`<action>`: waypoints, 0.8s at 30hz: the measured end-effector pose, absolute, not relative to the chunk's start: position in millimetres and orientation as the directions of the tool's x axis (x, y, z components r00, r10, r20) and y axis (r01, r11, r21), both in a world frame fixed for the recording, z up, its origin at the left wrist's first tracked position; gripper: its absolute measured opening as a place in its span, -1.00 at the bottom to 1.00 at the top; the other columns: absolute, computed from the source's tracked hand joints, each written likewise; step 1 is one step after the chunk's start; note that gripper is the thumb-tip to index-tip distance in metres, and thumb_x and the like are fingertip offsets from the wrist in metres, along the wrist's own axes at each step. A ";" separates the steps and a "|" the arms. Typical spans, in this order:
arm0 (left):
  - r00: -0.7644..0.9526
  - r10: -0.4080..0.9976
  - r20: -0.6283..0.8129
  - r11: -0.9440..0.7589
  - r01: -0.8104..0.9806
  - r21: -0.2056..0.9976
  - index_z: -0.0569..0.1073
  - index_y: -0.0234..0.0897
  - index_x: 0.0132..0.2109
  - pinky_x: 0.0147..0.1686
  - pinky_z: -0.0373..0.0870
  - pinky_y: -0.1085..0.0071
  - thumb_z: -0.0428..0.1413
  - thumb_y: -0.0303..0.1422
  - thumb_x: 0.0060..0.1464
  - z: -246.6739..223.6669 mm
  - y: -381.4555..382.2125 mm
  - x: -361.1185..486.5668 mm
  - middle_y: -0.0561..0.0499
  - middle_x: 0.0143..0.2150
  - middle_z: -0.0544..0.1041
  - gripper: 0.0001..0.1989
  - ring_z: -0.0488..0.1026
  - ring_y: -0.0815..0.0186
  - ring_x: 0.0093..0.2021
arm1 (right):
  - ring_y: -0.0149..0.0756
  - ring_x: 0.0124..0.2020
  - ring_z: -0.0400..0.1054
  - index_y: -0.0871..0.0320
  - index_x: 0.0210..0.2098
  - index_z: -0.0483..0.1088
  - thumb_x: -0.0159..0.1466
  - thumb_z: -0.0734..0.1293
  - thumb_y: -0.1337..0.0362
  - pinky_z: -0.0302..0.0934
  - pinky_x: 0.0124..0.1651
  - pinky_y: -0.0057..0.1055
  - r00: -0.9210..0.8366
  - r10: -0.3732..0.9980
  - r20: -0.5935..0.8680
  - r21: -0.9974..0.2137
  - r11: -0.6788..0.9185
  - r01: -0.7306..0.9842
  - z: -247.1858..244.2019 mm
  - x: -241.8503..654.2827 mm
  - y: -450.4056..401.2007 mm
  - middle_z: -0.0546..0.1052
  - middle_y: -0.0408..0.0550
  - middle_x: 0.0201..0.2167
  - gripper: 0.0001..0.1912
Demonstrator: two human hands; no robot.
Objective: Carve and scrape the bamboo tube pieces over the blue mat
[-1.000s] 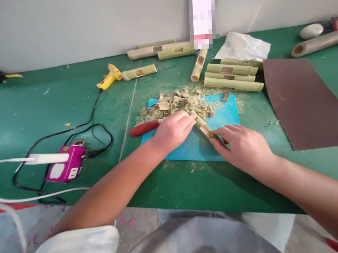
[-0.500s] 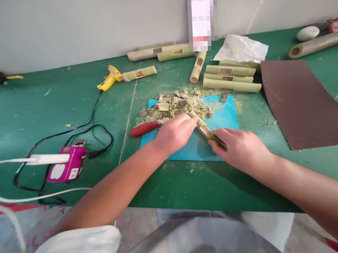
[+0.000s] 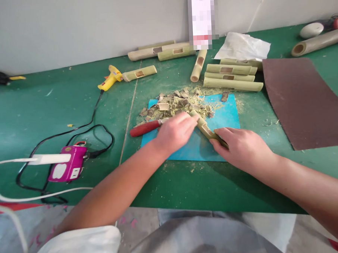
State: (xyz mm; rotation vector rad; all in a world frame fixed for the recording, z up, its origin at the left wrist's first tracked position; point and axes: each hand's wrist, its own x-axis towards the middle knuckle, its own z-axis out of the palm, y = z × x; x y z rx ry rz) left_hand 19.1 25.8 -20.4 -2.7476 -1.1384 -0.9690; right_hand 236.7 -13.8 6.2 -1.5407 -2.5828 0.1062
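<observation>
A pale green bamboo tube [image 3: 205, 128] with a cut-out slot lies slanted over a blue sheet [image 3: 192, 151]. My right hand [image 3: 239, 144] is closed around its near end, thumb and fingers on both sides. At the far end, my left hand [image 3: 179, 129] is closed with its fingertips against the tube; what lies under the palm is hidden. Beside the left hand rests a red-handled tool [image 3: 145, 128], its metal end partly covered by that hand. Bamboo chips and shavings [image 3: 182, 103] are heaped just beyond both hands.
Several slotted bamboo tubes [image 3: 233, 84] lie at the back, some under white paper [image 3: 242, 47]. A yellow glue gun [image 3: 109, 80] is at left, its black cord running to a purple power adapter [image 3: 64, 164]. A brown sheet [image 3: 305, 105] lies at right.
Both hands keep nearly the same hold on the bamboo tube. The whole view has shifted very slightly; no object has visibly been moved.
</observation>
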 end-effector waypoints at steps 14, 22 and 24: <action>0.528 0.651 0.546 -0.712 0.673 0.198 0.51 -0.43 -0.05 -0.31 0.45 0.48 -0.03 -0.40 0.32 -17.5 27.8 18.9 -0.06 -0.35 0.52 -0.75 0.48 0.38 -0.35 | -0.43 -0.61 0.13 0.16 -0.47 0.33 0.30 0.19 0.13 -0.21 -0.52 -0.41 -0.466 0.880 0.092 -0.163 0.475 0.865 4.7 238.7 -14.6 0.37 -0.15 -0.61 -0.71; 0.512 0.674 0.533 -0.708 0.655 0.266 0.50 -0.41 -0.05 -0.30 0.46 0.46 -0.03 -0.40 0.32 -18.4 28.6 18.0 -0.06 -0.35 0.52 -0.75 0.47 0.38 -0.35 | -0.43 -0.60 0.14 0.15 -0.45 0.33 0.31 0.17 0.14 -0.19 -0.51 -0.40 -0.457 0.888 0.056 -0.197 0.459 0.867 7.5 237.9 -14.4 0.38 -0.15 -0.60 -0.71; 0.515 0.669 0.537 -0.713 0.649 0.266 0.51 -0.40 -0.06 -0.29 0.46 0.46 -0.03 -0.39 0.32 -18.6 28.2 18.1 -0.05 -0.34 0.52 -0.75 0.48 0.38 -0.34 | -0.43 -0.60 0.15 0.14 -0.45 0.33 0.31 0.17 0.13 -0.20 -0.51 -0.40 -0.449 0.892 0.053 -0.206 0.449 0.869 7.4 237.7 -14.3 0.39 -0.14 -0.59 -0.71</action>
